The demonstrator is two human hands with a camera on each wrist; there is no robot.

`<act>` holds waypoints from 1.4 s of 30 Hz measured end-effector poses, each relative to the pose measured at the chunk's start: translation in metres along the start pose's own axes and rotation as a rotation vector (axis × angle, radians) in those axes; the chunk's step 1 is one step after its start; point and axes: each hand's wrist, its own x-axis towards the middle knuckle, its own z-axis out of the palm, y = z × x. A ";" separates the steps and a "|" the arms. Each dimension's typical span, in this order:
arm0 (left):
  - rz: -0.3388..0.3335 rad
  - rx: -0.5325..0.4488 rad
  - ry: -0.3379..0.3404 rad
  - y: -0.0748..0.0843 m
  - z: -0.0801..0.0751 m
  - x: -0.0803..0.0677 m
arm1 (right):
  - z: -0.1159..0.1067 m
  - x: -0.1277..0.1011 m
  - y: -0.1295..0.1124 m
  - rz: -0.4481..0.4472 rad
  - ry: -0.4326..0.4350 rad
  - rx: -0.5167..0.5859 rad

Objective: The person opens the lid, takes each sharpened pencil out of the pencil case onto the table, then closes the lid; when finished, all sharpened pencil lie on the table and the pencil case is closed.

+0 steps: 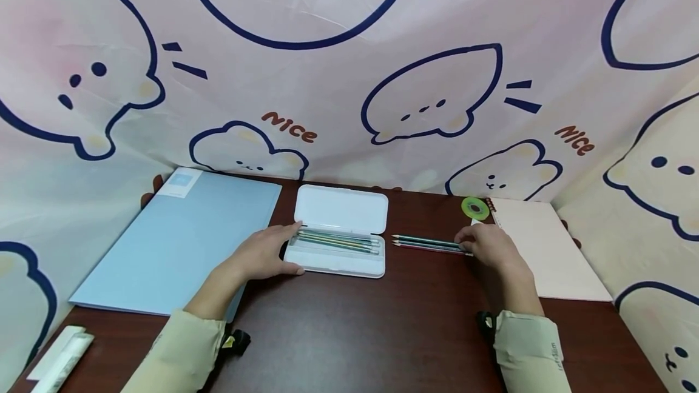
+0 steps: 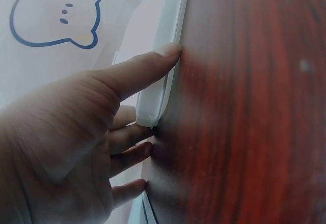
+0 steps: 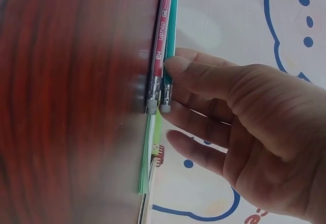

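Two hands work at an open white pencil case (image 1: 340, 241) on a dark wooden table (image 1: 382, 332).

The left hand (image 1: 266, 254) rests against the case's left end, fingers straight and relaxed, thumb (image 2: 147, 66) touching the near rim, gripping nothing. The case lies with its lid folded back and several pencils in its tray. Just right of the case lie loose pencils (image 1: 428, 244), points toward it; the right hand (image 1: 491, 246) sits at their eraser ends, thumb (image 3: 204, 74) and fingers lightly pinching them. Farther right of the case lie a green tape roll (image 1: 474, 207) and a pale spiral notebook (image 1: 546, 247). Left of the case lies a blue folder (image 1: 175, 241).
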 end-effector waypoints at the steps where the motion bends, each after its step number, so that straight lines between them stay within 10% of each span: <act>1: -0.001 0.000 -0.002 0.000 0.000 0.000 | 0.000 0.000 0.000 0.000 -0.001 0.003; 22: 0.004 0.009 -0.003 -0.003 -0.002 -0.001 | -0.001 0.002 -0.035 -0.165 0.064 0.085; 42: -0.036 -0.004 -0.011 0.002 0.000 -0.002 | 0.009 0.030 -0.146 -0.314 -0.038 0.117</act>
